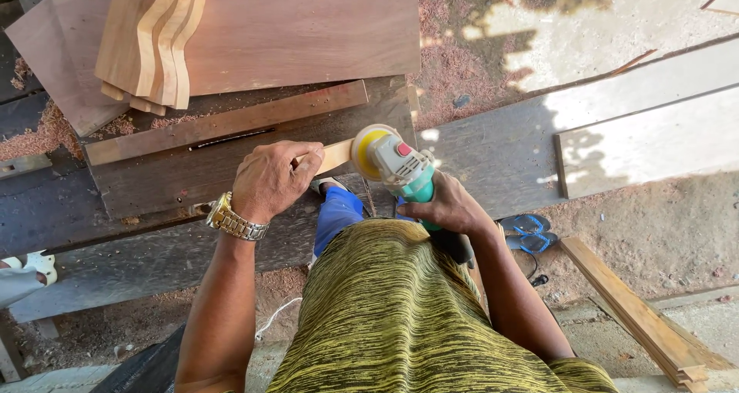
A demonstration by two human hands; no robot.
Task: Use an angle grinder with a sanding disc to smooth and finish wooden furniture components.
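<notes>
From the head view, a pretty cluttered outdoor bench is seen. A stack of wavy-cut light wood pieces (150, 39) is piled on a big reddish board (308, 27) at the top left, and a long narrow strip (223, 123) is laid diagonally just below it on a dark weathered plank (162, 173). Sawdust (46, 131) is scattered along the left edge and up top. Grey boards (647, 123) are spread out to the right, partly in sun, and a pair of blue flip-flops (527, 231) is left on the dirt near the right elbow. A few more slats (639, 316) are stacked at the lower right. Nothing is parked between the hands and the bench; the lower middle is just blocked by a lap in yellow-and-black striped fabric (392, 316).

The left hand (273, 179), with a gold watch (231, 220) on the wrist, is curled shut over one end of a small light wood piece (335, 156), fingers pressed together around it. That piece is held out in front of the knees, its free end touching the yellow disc of a green and grey grinder (396, 166). The right hand (446, 207) is wrapped tight around the grinder's body, fingers closed on it, forearm angled in from the lower right.
</notes>
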